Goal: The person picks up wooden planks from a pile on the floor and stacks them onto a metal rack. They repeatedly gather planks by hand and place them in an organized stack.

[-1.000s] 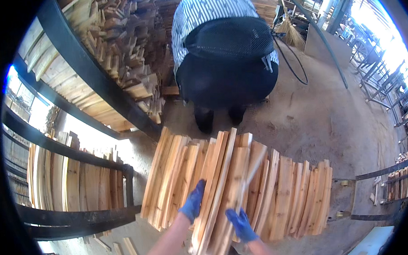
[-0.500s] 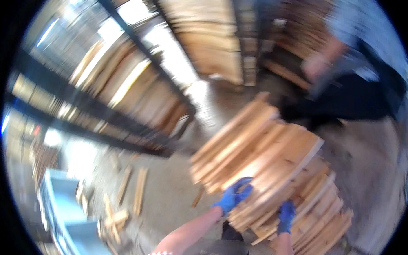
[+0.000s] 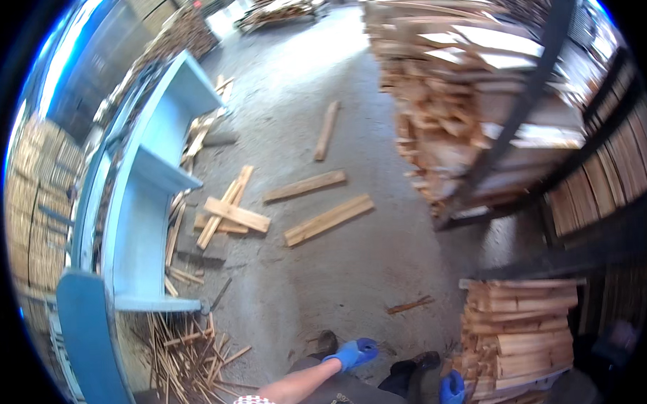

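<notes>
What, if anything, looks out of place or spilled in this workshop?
Several loose boards lie scattered on the floor, some crossed over each other, and thin sticks form a messy heap near the light-blue structure. They look odd because the boards in the stack beside the right hand are piled together.

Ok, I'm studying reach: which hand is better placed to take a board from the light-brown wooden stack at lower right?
Probably the right: the blue-gloved right hand appears beside the light-brown wooden stack, while the blue-gloved left hand is farther off to the left.
</notes>
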A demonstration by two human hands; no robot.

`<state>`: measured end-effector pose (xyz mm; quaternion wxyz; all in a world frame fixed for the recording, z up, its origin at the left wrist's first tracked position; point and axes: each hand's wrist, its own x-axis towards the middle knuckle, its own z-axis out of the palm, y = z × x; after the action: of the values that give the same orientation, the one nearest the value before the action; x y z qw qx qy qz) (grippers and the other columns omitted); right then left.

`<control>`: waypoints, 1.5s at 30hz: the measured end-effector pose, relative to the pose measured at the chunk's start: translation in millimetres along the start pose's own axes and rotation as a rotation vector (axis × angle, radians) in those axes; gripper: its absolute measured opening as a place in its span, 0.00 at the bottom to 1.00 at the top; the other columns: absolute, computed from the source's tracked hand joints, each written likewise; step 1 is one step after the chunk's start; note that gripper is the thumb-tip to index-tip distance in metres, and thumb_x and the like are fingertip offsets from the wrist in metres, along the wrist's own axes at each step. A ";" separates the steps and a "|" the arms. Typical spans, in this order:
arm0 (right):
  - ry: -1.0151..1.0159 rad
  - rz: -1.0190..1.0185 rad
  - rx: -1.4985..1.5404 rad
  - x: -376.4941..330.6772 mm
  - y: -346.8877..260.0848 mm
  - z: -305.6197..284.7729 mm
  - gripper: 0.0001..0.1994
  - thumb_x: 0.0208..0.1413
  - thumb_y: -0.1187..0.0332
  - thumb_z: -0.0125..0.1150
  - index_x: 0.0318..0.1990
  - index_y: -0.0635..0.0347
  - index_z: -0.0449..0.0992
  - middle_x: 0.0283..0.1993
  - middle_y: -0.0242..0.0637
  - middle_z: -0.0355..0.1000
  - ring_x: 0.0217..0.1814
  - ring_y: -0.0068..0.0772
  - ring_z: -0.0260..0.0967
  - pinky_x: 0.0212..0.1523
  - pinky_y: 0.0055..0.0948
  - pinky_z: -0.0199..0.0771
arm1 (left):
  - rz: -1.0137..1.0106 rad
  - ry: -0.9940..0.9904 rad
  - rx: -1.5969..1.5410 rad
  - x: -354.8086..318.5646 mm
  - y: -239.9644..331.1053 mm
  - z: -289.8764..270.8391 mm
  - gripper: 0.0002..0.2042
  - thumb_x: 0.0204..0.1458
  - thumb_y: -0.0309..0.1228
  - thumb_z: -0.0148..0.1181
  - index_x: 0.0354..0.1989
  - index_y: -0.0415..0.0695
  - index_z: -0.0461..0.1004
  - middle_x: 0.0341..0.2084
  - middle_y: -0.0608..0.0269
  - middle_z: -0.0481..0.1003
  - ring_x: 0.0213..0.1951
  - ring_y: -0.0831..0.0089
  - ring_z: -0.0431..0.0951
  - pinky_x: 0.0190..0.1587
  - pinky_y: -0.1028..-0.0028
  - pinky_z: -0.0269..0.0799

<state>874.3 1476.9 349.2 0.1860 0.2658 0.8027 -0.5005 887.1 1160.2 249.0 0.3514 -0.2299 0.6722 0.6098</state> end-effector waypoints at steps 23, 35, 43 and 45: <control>-0.837 -0.747 -1.275 268.0 -279.2 581.0 0.31 0.44 0.50 0.62 0.57 0.51 0.68 0.54 0.45 0.70 0.54 0.46 0.69 0.52 0.43 0.69 | -0.207 0.824 -0.676 -4.4 -99.9 -478.8 0.16 0.53 0.33 0.62 0.48 0.41 0.74 0.42 0.63 0.76 0.44 0.74 0.73 0.51 0.75 0.68; -0.913 -0.821 -0.906 238.9 -257.9 860.1 0.38 0.41 0.51 0.66 0.61 0.53 0.63 0.59 0.50 0.65 0.59 0.53 0.63 0.57 0.47 0.64 | -0.243 0.860 0.150 87.5 -185.2 -728.3 0.32 0.44 0.40 0.69 0.56 0.39 0.66 0.51 0.49 0.72 0.54 0.57 0.71 0.56 0.67 0.65; -0.800 -1.002 -0.919 205.6 -175.5 1058.8 0.47 0.35 0.56 0.71 0.67 0.44 0.53 0.65 0.46 0.54 0.66 0.56 0.51 0.63 0.56 0.50 | -0.459 0.906 0.760 123.9 -278.9 -924.8 0.48 0.32 0.42 0.73 0.64 0.41 0.55 0.56 0.44 0.65 0.58 0.53 0.65 0.60 0.64 0.61; -0.722 -1.057 -0.946 201.4 -156.9 1074.8 0.48 0.33 0.59 0.71 0.67 0.44 0.53 0.64 0.46 0.55 0.64 0.57 0.52 0.61 0.57 0.51 | -0.509 0.858 0.786 130.3 -298.0 -945.4 0.49 0.31 0.43 0.72 0.65 0.44 0.53 0.56 0.45 0.64 0.57 0.51 0.65 0.60 0.61 0.61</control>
<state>654.1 499.4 -116.1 0.2657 -0.4359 0.8400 -0.1837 841.0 203.1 -36.5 0.2430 -0.4601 0.8512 0.0687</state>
